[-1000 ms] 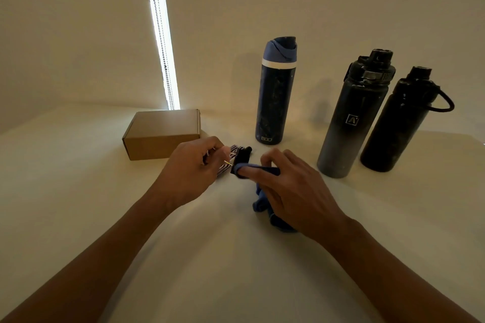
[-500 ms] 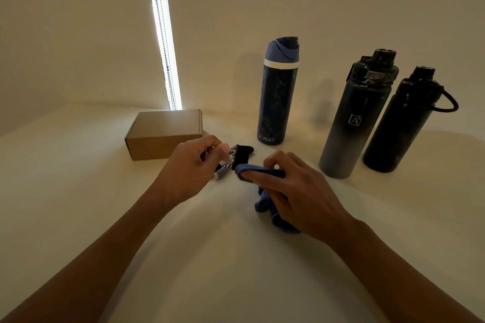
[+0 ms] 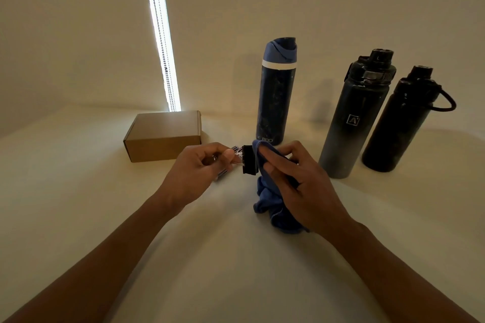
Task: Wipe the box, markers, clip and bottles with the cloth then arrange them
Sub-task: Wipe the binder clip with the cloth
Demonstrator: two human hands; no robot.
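My left hand [image 3: 198, 173] pinches the wire handles of a black binder clip [image 3: 248, 159] and holds it above the table. My right hand [image 3: 296, 183] grips a blue cloth [image 3: 273, 207] and presses a fold of it against the clip's right side. The markers [image 3: 225, 172] lie on the table under my left hand, mostly hidden. A brown cardboard box [image 3: 164, 135] sits at the back left. Three bottles stand upright behind: a dark blue one with a blue lid [image 3: 275, 94], a black-to-grey one [image 3: 354, 115], and a black one with a loop handle [image 3: 399, 120].
A pale table [image 3: 236, 270] runs to a plain wall behind the bottles. A bright vertical strip of light with a bead chain [image 3: 160, 34] stands behind the box.
My left hand has lifted the clip off the table and turned it upright. My right hand has brought the cloth up against the clip.
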